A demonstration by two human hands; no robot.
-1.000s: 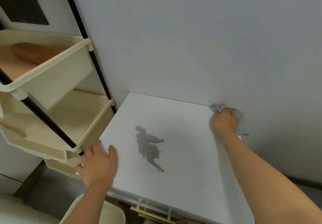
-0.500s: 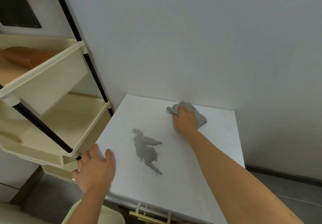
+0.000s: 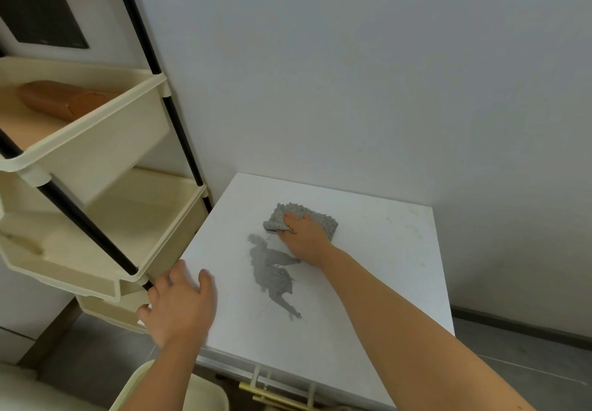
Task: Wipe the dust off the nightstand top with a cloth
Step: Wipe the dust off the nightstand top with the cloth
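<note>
The white nightstand top [image 3: 378, 269] stands against the wall. A grey patch of dust [image 3: 272, 269] lies on its left middle. My right hand [image 3: 304, 237] presses a grey textured cloth [image 3: 320, 220] flat on the top, just above and right of the patch, touching its upper edge. My left hand [image 3: 179, 305] rests flat on the front left corner of the top, fingers apart, holding nothing.
A cream tiered shelf cart [image 3: 96, 228] with black poles stands close against the nightstand's left side; a brown pouch [image 3: 61, 100] lies in its upper tray. The wall [image 3: 352, 74] runs along the back. A gold drawer handle [image 3: 275, 399] shows below the front edge.
My right hand slid the cloth from the back right corner leftward and toward me, to the edge of the dust patch. The left hand stayed at the front left corner.
</note>
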